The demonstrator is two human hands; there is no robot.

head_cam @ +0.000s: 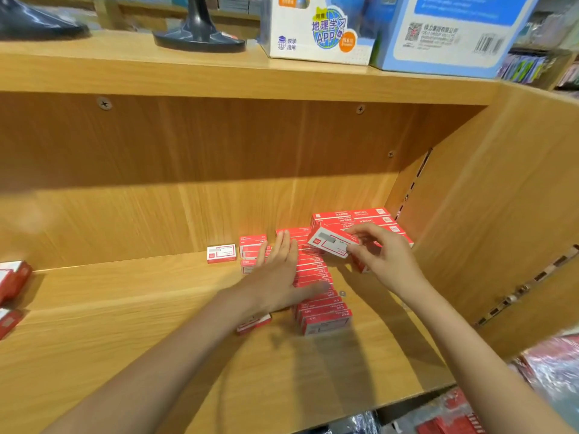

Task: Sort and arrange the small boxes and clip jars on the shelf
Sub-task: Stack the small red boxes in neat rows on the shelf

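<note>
Pinching small box (pixel 332 242): right hand (pixel 380 250) | left hand (pixel 275 274) flat on box row (pixel 316 286) | wooden shelf (pixel 131 324)

Upper board: a black flared stand base (pixel 199 34) is seen left of centre, a white carton printed with a globe (pixel 316 29) to its right, touching a blue carton (pixel 445 32) bearing a barcode. Plastic-wrapped goods (pixel 551 368) are visible lower right.

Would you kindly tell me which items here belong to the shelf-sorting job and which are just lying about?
Part of the job:
- held box, pinched by the right hand
- row of red boxes, under the flat left hand
- rear stack
- lone box

Just lying about:
- black stand on the upper shelf
- blue carton there too
</note>
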